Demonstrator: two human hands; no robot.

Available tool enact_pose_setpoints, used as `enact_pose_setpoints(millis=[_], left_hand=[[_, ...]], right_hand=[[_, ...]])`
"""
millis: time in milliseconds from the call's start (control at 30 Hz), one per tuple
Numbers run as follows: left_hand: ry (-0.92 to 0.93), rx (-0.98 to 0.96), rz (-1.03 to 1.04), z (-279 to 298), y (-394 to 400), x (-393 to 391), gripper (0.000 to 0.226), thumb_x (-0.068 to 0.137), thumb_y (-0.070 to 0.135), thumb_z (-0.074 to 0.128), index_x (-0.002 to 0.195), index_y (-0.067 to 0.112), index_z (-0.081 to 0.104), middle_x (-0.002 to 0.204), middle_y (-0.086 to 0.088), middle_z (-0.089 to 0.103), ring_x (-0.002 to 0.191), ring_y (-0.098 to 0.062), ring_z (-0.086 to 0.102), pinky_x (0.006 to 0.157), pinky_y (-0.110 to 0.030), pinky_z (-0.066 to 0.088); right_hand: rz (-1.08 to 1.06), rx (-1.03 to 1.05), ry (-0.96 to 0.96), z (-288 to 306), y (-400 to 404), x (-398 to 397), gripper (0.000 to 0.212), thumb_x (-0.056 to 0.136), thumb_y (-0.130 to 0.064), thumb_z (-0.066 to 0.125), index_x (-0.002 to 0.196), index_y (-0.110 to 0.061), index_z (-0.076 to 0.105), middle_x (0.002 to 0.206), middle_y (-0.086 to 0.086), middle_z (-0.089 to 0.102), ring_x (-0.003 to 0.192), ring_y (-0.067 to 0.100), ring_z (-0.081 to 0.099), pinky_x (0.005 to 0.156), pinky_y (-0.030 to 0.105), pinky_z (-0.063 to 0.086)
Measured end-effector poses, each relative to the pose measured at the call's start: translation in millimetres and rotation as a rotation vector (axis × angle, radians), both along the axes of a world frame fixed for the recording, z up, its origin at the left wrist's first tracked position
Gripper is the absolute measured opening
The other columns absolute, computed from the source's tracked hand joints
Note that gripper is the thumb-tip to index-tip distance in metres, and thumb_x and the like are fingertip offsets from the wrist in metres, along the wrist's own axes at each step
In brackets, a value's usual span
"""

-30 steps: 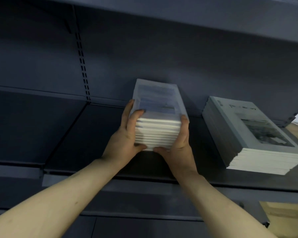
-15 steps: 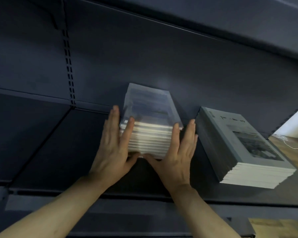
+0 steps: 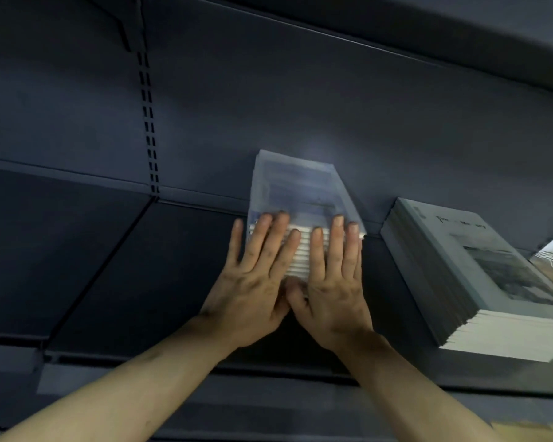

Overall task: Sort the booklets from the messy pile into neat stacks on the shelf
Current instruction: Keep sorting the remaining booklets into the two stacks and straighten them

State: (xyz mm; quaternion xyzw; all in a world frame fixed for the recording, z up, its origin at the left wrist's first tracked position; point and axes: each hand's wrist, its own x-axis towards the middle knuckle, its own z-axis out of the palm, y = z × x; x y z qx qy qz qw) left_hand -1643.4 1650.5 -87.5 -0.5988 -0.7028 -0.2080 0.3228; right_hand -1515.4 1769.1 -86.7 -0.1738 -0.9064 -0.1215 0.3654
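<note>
Both palms flat on the front edge of the blue booklet stack [image 3: 296,193], left hand [image 3: 253,282] and right hand [image 3: 332,285] spread, thumbs touching, stack far back on the dark shelf [image 3: 147,266], grey booklet stack [image 3: 479,269] at three o'clock, apart.

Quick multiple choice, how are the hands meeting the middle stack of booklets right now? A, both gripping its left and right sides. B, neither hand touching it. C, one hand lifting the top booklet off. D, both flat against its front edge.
D: the left hand and right hand lie open, fingers spread, pressed against the front page edges of the stack on the shelf.
</note>
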Motion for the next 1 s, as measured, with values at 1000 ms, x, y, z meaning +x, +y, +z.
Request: enact_pose_setpoints(millis=[1000], left_hand=[[-0.503,0.230,-0.212,17,-10,8,0.099,0.090,0.036,0.066,0.149,-0.001,-0.004,0.159,-0.026,-0.012,0.152,-0.027,0.000,0.110,-0.040,0.040]], right_hand=[[0.043,-0.111,0.340,13,-6,6,0.073,0.098,-0.045,0.053,0.150,-0.009,0.018,0.159,0.028,0.000,0.151,0.042,0.002,0.123,0.054,0.009]])
